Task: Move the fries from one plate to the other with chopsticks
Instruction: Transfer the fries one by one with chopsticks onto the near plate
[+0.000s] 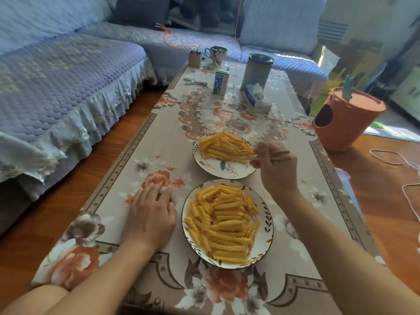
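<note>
Two white floral plates stand on the table, each with a heap of crinkle-cut fries. The far plate (218,170) holds fries (223,145) piled toward its back. The near plate (266,243) carries a larger heap of fries (223,220). My right hand (277,169) grips a pair of chopsticks (244,153), whose tips reach into the right side of the far plate's fries. Whether a fry sits between the tips I cannot tell. My left hand (151,212) rests flat on the tablecloth, left of the near plate, fingers spread.
Further back on the flowered tablecloth (141,137) stand a tissue pack (258,97), a tall tin (256,71), a milk carton (221,81), a mug (216,54) and a small box (194,59). A blue sofa (56,87) runs along the left. An orange bin (343,119) stands at the right.
</note>
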Available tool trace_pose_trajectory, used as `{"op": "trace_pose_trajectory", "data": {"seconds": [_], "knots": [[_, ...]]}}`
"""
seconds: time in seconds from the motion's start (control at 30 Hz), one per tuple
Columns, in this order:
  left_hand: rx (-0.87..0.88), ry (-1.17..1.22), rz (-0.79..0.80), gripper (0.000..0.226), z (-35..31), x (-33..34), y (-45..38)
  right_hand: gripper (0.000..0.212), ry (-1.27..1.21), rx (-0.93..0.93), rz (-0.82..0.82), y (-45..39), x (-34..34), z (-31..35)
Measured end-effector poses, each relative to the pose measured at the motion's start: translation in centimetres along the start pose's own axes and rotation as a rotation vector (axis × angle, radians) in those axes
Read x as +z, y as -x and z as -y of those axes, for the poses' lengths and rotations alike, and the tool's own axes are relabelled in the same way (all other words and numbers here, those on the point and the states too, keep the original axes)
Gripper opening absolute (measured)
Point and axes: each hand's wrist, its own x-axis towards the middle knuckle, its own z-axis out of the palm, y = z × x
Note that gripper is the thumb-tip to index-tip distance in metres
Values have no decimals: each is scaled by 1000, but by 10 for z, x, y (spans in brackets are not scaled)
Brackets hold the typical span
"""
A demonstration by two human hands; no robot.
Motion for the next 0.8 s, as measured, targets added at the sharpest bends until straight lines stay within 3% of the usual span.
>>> {"op": "trace_pose_trajectory", "data": {"seconds": [0.23, 0.8], "knots": [[-5, 0, 9, 53, -3, 1, -1, 44, 104, 0, 5, -11, 0, -2], [-15, -20, 10, 51, 1, 1, -1, 41, -79, 221, -43, -20, 1, 17]]}}
